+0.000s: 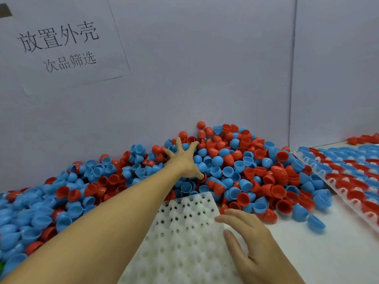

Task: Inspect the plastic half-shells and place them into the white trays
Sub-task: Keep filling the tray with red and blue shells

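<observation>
On the left and across the far table, a heap of red and blue half-shells (235, 171) lies unsorted. The left hand (184, 160) reaches into it, fingers spread wide, its grip holding nothing. In the near middle, a white tray (184, 232) sits empty; the right hand (252, 242) rests flat on its edge, fingers relaxed. At right, filled trays (352, 177) show part finished; most shells look left to do.

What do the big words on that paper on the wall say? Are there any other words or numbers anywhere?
"放置外壳" in large characters, top line of the white paper sheet stuck on the wall.
"次品筛选" in smaller characters, on the line below, same sheet.
No other text shows on the shells, trays or table.
</observation>
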Available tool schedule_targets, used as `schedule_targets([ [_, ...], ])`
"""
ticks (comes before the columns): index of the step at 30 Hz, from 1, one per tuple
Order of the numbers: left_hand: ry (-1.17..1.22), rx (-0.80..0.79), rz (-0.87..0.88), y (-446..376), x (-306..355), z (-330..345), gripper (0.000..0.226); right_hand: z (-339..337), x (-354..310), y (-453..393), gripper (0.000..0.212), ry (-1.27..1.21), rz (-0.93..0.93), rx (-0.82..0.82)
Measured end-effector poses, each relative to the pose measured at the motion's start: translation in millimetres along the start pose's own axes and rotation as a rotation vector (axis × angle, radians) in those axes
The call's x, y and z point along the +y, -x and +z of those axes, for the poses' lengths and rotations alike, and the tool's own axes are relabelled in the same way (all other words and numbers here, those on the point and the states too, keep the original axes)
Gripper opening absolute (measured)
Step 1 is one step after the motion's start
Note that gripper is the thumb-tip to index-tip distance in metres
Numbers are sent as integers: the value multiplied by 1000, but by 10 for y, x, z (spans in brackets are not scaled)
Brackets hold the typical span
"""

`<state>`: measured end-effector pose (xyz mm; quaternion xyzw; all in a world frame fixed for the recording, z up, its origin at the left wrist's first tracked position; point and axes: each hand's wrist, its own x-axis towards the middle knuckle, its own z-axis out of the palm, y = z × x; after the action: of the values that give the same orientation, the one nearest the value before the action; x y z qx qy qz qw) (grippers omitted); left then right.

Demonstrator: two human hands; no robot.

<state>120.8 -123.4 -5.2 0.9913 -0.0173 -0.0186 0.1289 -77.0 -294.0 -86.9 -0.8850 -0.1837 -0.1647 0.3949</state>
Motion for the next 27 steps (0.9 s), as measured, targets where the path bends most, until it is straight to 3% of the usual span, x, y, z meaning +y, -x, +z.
schedule_targets([
  [6,32,206,50,48,-175,95,83,-3,8,-13,26,8,-4,-22],
  [8,73,247,16,49,-214,97,76,-10,-2,-24,37,9,-5,-19],
  [13,83,146,-27,48,-184,76,89,6,18,-31,25,25,-7,-29],
  [19,153,266,-15,42,-259,120,59,11,23,-34,23,3,2,-27],
  [23,114,94,-2,20,-320,65,81,29,18,-48,26,12,-3,-58],
  [27,147,219,15,11,-310,91,60,31,29,-43,29,4,-5,-49],
])
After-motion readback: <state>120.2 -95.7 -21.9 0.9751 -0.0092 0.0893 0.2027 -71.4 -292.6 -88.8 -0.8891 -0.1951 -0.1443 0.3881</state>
